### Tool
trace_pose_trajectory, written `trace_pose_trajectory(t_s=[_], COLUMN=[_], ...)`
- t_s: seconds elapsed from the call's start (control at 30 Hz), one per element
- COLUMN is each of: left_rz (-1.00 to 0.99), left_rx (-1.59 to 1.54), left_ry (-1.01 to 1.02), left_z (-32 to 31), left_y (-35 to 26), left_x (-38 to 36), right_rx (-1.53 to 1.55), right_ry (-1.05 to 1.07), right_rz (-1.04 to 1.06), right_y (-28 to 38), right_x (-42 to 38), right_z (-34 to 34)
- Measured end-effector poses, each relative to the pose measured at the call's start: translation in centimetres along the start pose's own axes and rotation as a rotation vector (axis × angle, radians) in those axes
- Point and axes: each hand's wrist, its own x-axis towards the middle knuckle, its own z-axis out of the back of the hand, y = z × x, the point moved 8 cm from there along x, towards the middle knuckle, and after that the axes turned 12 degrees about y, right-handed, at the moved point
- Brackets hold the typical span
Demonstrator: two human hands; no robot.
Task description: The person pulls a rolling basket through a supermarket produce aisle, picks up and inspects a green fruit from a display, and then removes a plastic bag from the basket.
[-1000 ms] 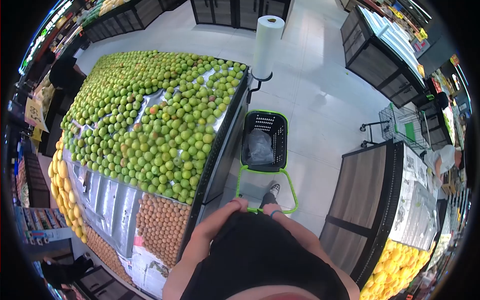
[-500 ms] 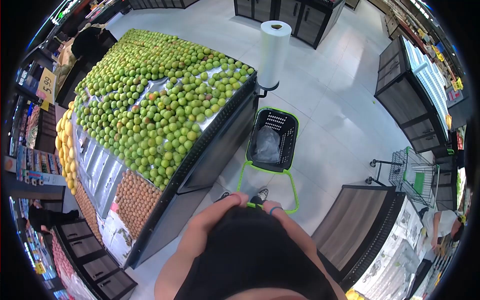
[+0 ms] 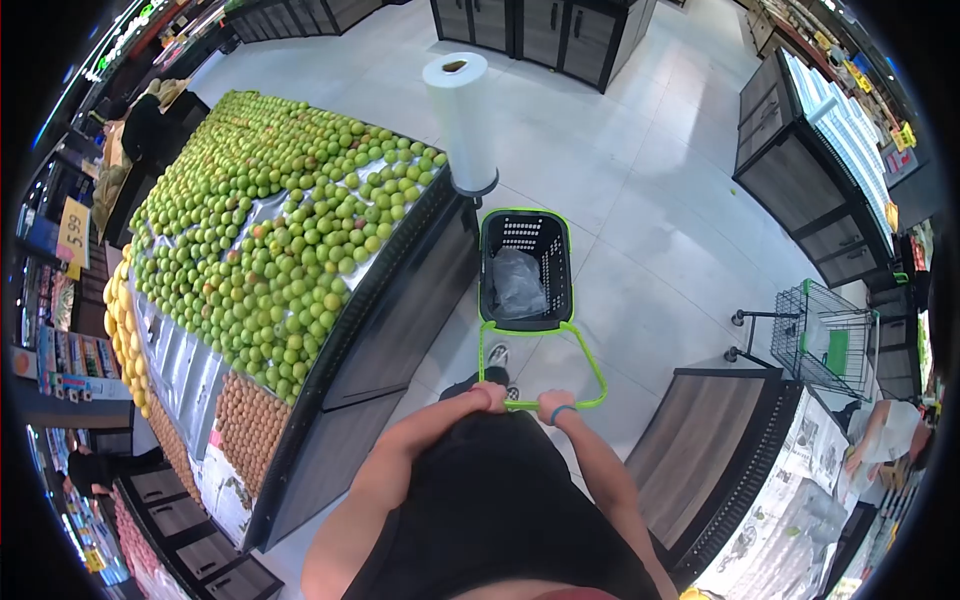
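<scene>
Both hands are on the basket here: the left hand (image 3: pixel 490 396) wraps its fingers round the end bar of the green handle (image 3: pixel 481 352), and the right hand (image 3: pixel 554 404) is closed on that same bar just beside it, a blue band (image 3: pixel 563 410) at its wrist. Out ahead of them sits the black basket (image 3: pixel 522 230), green along its rim, joined to the handle; whether it rests on the tiled floor (image 3: pixel 640 260) I can't tell. Inside lies a clear plastic bag (image 3: pixel 518 285), crumpled, its contents too hard to make out. Just beyond the basket, a white roll (image 3: pixel 462 125) stands upright at the corner of the display. And what a display on the left: green fruits (image 3: pixel 290 235) heaped high, small brown ones (image 3: pixel 255 430) below, yellow ones (image 3: pixel 125 340) along the far edge. Over on the right, a wire shopping cart (image 3: pixel 825 345) stands well apart from the basket, near a wood-panelled stand (image 3: pixel 695 440).
</scene>
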Motion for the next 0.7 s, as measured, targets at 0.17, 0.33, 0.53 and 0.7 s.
trace_pose_trajectory(t_s=[0.17,0.33,0.53,0.7], left_rz=[-0.039,-0.148,-0.286,-0.318], left_rx=[-0.007,-0.117,-0.279,-0.512], left_ry=[0.035,0.048,0.179,0.291], left_z=[2.9,6.5,11.5,16.0], left_y=[-2.7,-4.3,-7.0,-8.2], left_x=[2.2,7.7,12.1,12.2], right_rx=[-0.04,-0.094,-0.242,-0.287], right_ry=[-0.015,-0.087,-0.078,-0.124], right_rz=[0.008,0.001,-0.028,-0.004], right_y=[-4.2,-8.9,-13.2,-16.2], right_x=[1.3,2.5,3.0,4.3], right_z=[2.1,7.0,14.4,19.0])
